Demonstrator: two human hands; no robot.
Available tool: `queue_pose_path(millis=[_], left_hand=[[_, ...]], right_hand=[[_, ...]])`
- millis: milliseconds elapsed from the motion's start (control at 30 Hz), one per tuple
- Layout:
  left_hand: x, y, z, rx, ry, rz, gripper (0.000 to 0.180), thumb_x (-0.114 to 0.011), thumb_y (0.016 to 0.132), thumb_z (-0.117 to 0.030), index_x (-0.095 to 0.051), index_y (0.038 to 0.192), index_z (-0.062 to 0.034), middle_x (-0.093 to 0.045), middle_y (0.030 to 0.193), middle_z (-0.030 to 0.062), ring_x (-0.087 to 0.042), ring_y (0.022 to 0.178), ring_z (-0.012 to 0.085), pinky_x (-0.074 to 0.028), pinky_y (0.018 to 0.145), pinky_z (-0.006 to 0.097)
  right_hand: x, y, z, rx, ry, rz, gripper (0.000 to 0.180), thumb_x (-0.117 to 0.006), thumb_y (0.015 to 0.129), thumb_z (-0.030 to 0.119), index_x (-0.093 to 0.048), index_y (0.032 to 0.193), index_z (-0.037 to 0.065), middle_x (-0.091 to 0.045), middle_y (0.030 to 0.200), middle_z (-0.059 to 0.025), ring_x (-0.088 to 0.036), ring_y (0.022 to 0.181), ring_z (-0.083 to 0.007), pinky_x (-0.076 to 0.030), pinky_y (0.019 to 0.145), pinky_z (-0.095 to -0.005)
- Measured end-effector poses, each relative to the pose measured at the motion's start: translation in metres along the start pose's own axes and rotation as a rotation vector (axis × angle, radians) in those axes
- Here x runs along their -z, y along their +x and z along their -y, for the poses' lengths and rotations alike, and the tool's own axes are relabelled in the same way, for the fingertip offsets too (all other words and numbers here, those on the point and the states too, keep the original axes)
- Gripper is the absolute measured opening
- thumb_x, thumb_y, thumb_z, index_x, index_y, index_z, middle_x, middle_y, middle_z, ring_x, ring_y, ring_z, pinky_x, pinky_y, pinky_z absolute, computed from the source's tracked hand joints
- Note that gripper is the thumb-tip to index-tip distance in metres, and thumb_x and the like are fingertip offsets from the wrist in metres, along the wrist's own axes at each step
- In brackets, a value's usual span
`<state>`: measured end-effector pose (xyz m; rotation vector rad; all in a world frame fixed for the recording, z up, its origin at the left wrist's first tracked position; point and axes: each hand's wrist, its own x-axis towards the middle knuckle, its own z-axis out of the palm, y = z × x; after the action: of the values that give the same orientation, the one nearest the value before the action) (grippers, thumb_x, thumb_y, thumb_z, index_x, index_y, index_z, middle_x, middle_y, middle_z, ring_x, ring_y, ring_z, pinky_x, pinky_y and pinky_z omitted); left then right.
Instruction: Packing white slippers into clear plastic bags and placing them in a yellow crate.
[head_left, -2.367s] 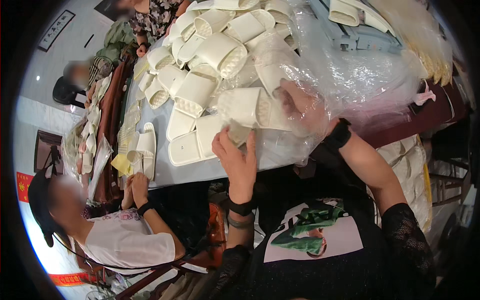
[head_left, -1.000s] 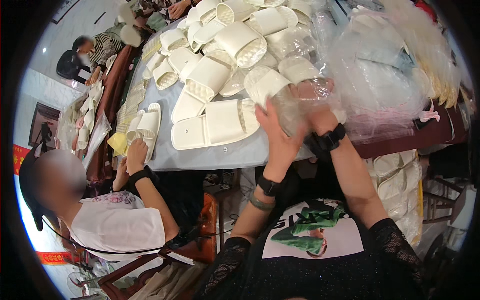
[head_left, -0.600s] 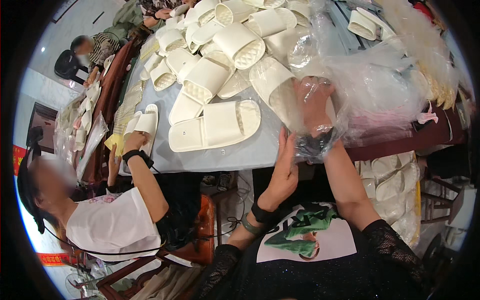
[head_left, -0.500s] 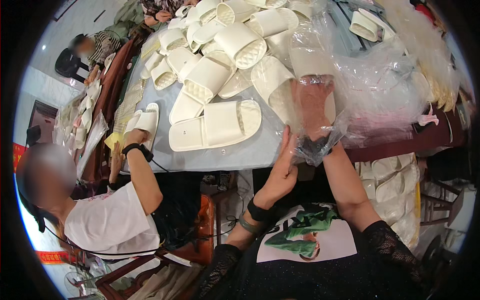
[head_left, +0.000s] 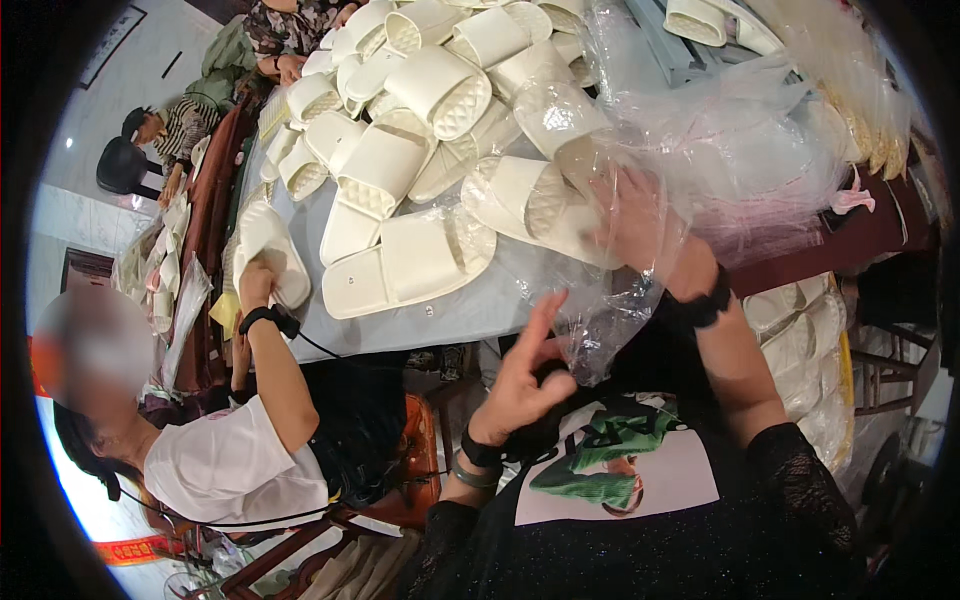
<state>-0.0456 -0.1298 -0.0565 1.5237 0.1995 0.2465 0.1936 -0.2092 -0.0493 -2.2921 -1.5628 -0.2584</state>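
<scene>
the cream slide slipper (head_left: 525, 200) has swung crosswise; the right hand (head_left: 645, 220) sits inside the clear plastic bag (head_left: 612, 325), grip unclear; the left hand (head_left: 520, 380), fingers spread, holds nothing.

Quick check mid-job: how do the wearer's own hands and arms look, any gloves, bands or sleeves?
No gloves show on the left hand or right hand. Each wrist has a black band; the left also wears a greyish bangle, nearer the elbow. Dark sleeves cover the upper arms, patterned like lace.
</scene>
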Motion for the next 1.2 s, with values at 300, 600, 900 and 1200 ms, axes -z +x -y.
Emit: queue_pose_path(millis=[300,600,900,1200], left_hand=[[0.002,0.042,-0.006,-0.242,1.382,0.041,0.06,-0.059,0.081,-0.006,-0.04,0.138,-0.0048,-0.022,0.15,0.0251,-0.019,0.137,0.044,-0.011,0.11,0.053],[0.001,0.065,0.005,-0.321,1.231,0.128,0.045,-0.059,0.085,-0.017,-0.056,0.129,-0.0156,-0.036,0.148,0.0096,-0.02,0.14,0.0392,-0.013,0.11,0.053],[0.011,0.039,0.003,-0.353,1.15,-0.062,0.059,-0.075,0.072,-0.024,-0.054,0.126,-0.0104,-0.036,0.144,0.0228,-0.027,0.136,0.0434,-0.018,0.106,0.055],[-0.022,0.052,0.03,-0.645,1.085,0.036,0.043,-0.069,0.07,-0.012,-0.056,0.111,-0.0096,-0.055,0.124,0.0114,-0.047,0.119,0.0343,-0.028,0.099,0.051]], right_hand=[[0.027,-0.086,0.013,0.07,0.141,0.17,0.061,-0.07,0.076,0.016,-0.045,0.133,0.014,-0.035,0.143,-0.0151,-0.035,0.128,-0.041,-0.034,0.104,-0.05],[0.024,-0.091,-0.013,-0.063,-0.07,-0.069,0.03,-0.063,0.083,0.017,-0.062,0.109,0.001,-0.056,0.126,-0.014,-0.052,0.113,-0.0324,-0.043,0.095,-0.0399],[0.133,-0.114,0.005,0.029,0.595,0.182,0.049,-0.078,0.069,0.014,-0.057,0.112,0.001,-0.058,0.11,-0.0157,-0.055,0.103,-0.0297,-0.045,0.086,-0.0377],[0.051,-0.125,0.008,-0.153,0.583,0.04,0.031,-0.067,0.079,0.001,-0.059,0.109,0.004,-0.062,0.092,-0.0087,-0.059,0.079,-0.0211,-0.048,0.071,-0.0316]])
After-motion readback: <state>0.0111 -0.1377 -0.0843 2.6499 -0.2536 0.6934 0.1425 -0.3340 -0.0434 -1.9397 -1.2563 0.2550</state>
